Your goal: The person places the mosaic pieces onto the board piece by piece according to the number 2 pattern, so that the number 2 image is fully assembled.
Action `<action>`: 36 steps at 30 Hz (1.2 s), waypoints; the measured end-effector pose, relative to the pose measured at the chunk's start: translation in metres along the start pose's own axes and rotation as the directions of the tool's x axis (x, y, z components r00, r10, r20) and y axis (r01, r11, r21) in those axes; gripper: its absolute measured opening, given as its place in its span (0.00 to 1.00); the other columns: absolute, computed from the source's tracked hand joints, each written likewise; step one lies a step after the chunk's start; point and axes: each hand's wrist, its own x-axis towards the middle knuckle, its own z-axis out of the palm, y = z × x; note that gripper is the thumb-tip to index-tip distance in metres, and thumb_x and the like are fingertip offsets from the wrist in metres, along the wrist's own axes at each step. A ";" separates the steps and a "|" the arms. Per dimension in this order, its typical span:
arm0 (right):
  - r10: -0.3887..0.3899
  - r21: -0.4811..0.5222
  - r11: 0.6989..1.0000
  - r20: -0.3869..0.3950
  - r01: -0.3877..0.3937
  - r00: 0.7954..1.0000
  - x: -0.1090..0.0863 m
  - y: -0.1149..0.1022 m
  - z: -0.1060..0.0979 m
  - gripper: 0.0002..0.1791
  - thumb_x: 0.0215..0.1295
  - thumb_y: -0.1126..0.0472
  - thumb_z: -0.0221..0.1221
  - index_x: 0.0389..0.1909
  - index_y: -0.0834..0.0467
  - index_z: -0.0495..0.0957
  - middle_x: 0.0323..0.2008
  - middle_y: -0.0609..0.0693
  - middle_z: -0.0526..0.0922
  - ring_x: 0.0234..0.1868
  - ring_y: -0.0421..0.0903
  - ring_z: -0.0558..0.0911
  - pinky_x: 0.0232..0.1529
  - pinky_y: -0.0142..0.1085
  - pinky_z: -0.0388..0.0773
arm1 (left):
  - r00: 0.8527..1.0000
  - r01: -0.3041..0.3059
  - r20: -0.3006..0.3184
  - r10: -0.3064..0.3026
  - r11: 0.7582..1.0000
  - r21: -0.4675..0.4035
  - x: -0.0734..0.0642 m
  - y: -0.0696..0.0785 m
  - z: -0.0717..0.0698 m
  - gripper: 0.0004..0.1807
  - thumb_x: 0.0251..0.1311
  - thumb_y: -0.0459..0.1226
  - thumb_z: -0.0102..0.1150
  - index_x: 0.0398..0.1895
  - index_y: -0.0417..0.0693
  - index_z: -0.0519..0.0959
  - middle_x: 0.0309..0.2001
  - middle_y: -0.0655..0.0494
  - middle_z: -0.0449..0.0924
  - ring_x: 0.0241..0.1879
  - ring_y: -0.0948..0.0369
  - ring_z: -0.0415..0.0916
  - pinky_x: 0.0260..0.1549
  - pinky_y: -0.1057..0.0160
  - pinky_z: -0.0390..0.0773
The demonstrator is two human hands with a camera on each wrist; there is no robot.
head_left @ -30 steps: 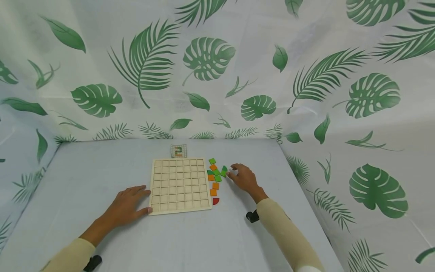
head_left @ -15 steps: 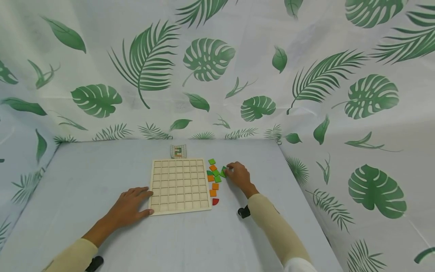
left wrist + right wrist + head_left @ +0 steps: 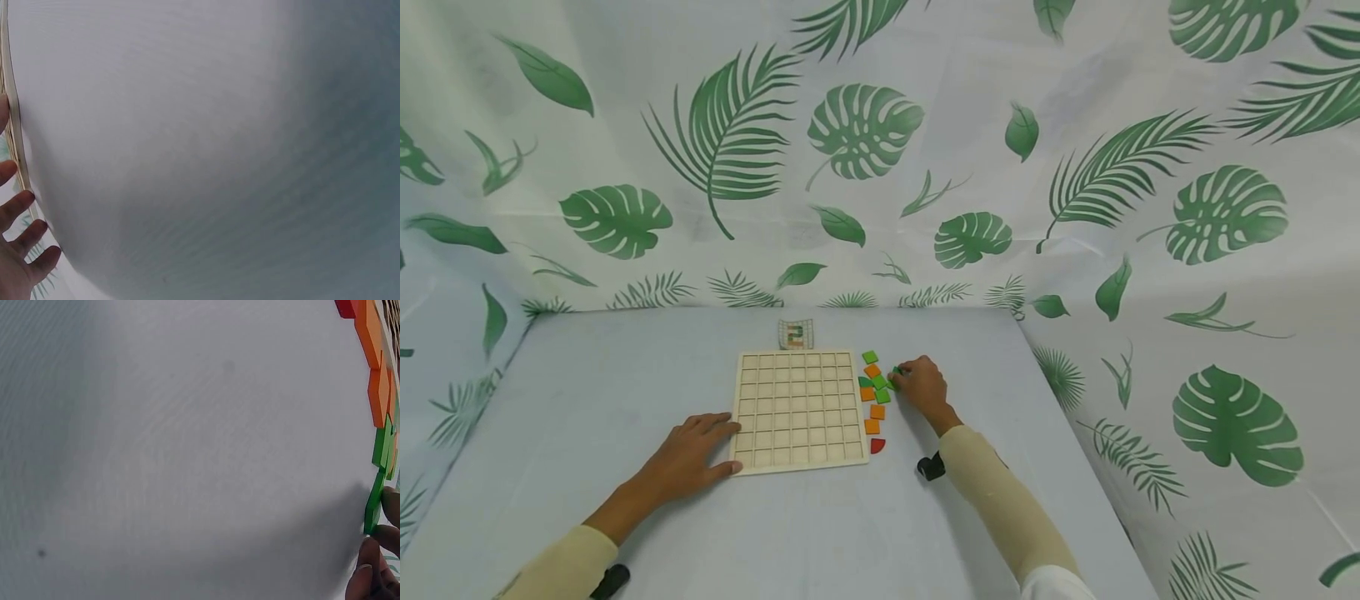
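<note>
A pale wooden grid board (image 3: 801, 408) lies flat on the table, its squares bare. At its left edge my left hand (image 3: 681, 458) rests with fingers spread, thumb and fingertips touching the frame; in the left wrist view the fingers (image 3: 28, 237) are relaxed along the board's side. To the right of the board my right hand (image 3: 922, 387) pinches a dark green quarter-round tile (image 3: 897, 369) between thumb and fingertips, though the fingers partly cover it. A light green tile (image 3: 375, 503) lies against those fingertips in the right wrist view.
Several loose tiles lie along the board's right side: light green tiles (image 3: 882, 396), orange tiles (image 3: 877, 412) and a red quarter-round tile (image 3: 877, 446). A small printed pattern card (image 3: 795, 334) lies behind the board. Leaf-printed cloth (image 3: 865, 133) rises behind the table.
My right hand has moved left to the green tiles, and its thumb and fingers have closed at the dark green one. The left hand stays by the board.
</note>
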 end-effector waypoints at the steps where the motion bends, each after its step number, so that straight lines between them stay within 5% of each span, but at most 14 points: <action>1: 0.004 0.004 1.000 0.001 -0.004 1.000 0.000 -0.001 0.000 0.21 0.64 0.50 0.68 0.50 0.61 0.86 0.43 0.55 0.81 0.43 0.50 0.79 0.45 0.43 0.78 | 1.000 0.000 -0.001 0.000 1.000 0.003 0.000 0.000 0.000 0.34 0.57 0.56 0.69 0.63 0.49 0.77 0.66 0.42 0.73 0.63 0.41 0.71 0.54 0.36 0.72; 19: -0.018 0.077 0.997 0.052 0.014 0.999 0.005 -0.005 0.007 0.13 0.67 0.56 0.66 0.49 0.54 0.80 0.46 0.53 0.84 0.45 0.51 0.78 0.49 0.44 0.76 | 1.000 0.008 0.020 -0.008 1.000 -0.004 0.001 0.003 -0.003 0.35 0.58 0.55 0.69 0.64 0.47 0.75 0.66 0.42 0.72 0.63 0.41 0.70 0.55 0.37 0.72; 36: -0.137 0.093 0.987 0.090 0.129 0.986 0.006 0.001 0.000 0.17 0.68 0.56 0.64 0.56 0.52 0.81 0.43 0.52 0.84 0.41 0.49 0.77 0.45 0.41 0.76 | 1.000 -0.010 0.015 0.010 1.000 -0.006 0.000 0.004 -0.005 0.34 0.58 0.54 0.69 0.64 0.47 0.76 0.65 0.42 0.73 0.63 0.42 0.71 0.54 0.37 0.73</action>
